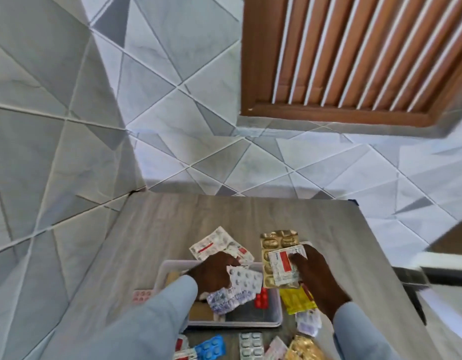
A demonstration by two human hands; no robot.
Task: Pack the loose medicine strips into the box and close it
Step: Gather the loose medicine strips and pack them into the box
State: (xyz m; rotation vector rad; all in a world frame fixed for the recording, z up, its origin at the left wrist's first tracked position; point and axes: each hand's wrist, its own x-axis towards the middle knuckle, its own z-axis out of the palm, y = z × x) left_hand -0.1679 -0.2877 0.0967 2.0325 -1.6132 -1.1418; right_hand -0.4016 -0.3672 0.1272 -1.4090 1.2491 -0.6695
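Head view, looking down: a white plastic box (275, 311) is seen open on a grey wood-grain table (152, 229), its shallow rectangular tray showing a pale rim and a grey floor. A red blister strip (261, 298) lies inside it near the right wall.

A bunch of silver and white blister strips (240, 284) is gripped by the left hand (214, 272) over the box, the fingers curled round them (the printed foil is crumpled and fans out below the palm). More white strips with red print (214, 244) lie on the table just beyond that hand.

A white strip with a red label (284, 266) is pinched by the right hand (315, 276) between thumb and fingers, stacked on a gold foil strip (276, 242), beside the box's right edge. A yellow strip (295, 300) is seen under that hand, outside the box.

Loose strips are scattered near the table's front edge: a blue one (210, 348), a silver one (250, 346), a gold one (305, 348), and a pink one (141, 296) left of the box.

Both arms are covered by light blue sleeves (136, 328).
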